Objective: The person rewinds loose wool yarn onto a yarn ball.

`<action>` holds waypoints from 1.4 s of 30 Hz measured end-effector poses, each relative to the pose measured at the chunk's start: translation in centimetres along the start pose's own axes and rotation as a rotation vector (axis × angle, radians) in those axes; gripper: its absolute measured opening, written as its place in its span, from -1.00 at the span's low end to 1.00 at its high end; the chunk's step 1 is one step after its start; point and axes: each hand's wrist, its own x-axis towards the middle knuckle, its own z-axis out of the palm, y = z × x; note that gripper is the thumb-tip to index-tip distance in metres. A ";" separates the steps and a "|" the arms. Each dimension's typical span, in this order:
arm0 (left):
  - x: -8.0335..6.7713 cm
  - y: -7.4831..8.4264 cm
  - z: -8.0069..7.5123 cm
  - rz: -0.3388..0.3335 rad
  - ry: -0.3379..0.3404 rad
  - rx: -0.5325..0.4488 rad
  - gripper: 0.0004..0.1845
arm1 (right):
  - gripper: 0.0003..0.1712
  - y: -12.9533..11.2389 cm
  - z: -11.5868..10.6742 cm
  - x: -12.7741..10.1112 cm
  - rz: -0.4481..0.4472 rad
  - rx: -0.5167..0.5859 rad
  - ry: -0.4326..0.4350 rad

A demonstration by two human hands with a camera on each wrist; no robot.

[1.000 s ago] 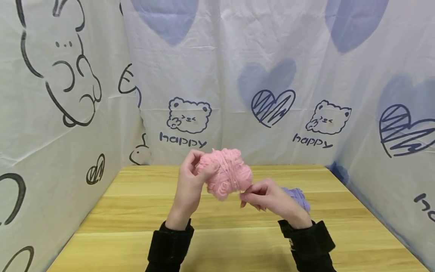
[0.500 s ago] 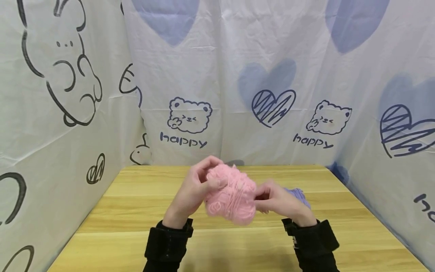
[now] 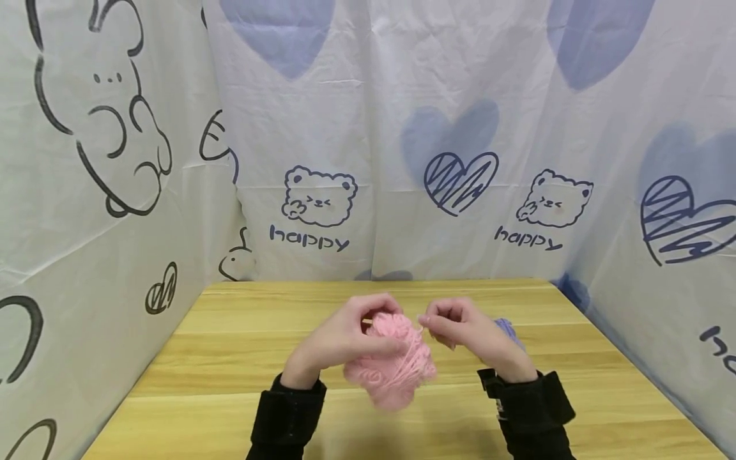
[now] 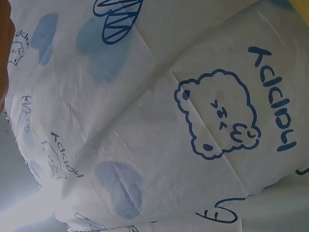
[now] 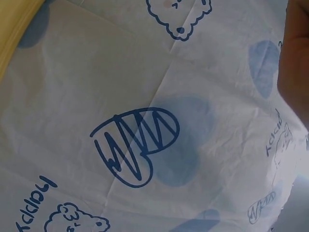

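A fluffy pink ball of yarn [image 3: 391, 374] is held above the table by my left hand [image 3: 351, 335], thumb across its near face and fingers over its top. Just right of the ball, my right hand [image 3: 474, 332] pinches a thin pink strand [image 3: 421, 329] between thumb and forefinger. That strand runs back to the ball. Behind the right hand lies a purple ball of yarn [image 3: 508, 331], mostly hidden by it. The wrist views catch only an edge of the left hand [image 4: 4, 53] and of the right hand [image 5: 297, 63], with no yarn visible.
The wooden table [image 3: 230, 358] spreads under both hands. White cloth [image 3: 391, 128] printed with hearts and bears hangs behind it and along both sides.
The pink ball has come down and nearer, tilting in my left hand. My right hand has gone from the ball's lower right, past its side, to its upper right.
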 end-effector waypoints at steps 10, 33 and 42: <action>0.4 0.2 0.7 -0.019 0.333 0.131 -0.70 | -0.68 -1.1 0.9 -0.2 0.026 0.000 0.191; 0.6 0.3 0.9 0.123 0.727 0.166 -0.65 | -0.67 -0.1 2.5 1.2 0.122 0.066 0.177; 0.7 0.2 0.8 0.003 0.643 0.010 -0.66 | -0.30 1.0 3.1 1.9 0.088 0.113 0.156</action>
